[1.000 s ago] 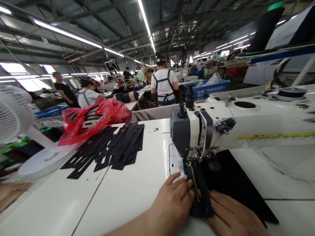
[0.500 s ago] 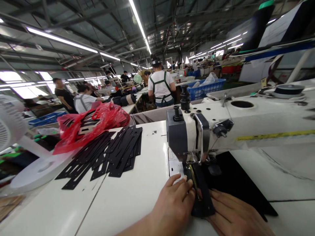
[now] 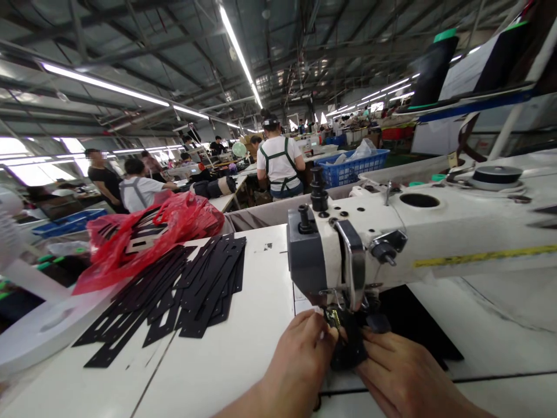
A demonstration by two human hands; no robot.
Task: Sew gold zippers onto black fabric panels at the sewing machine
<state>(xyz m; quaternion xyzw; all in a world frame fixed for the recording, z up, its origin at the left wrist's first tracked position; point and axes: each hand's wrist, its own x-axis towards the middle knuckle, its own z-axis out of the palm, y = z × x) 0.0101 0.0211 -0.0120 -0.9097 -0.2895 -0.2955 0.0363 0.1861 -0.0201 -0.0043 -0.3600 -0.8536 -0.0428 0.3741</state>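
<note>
At the needle end of a white-and-grey metal sewing machine [image 3: 448, 226], on a white worktop [image 3: 235, 366]: one black fabric piece [image 3: 348, 356] with gold-toothed zip [image 3: 335, 318], apparently at stitch-guiding step, left hand [image 3: 300, 357] pinching its left edge, right hand [image 3: 402, 368] against its right (pinch or press: cannot tell), next move seemingly calling for even feeding.

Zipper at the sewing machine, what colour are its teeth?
The zipper teeth are gold-coloured, best seen in the head view.

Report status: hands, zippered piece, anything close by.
Left hand and right hand flanking black zippered piece. Piece at sewing machine head. Black strips piled left, apart from both hands.
</note>
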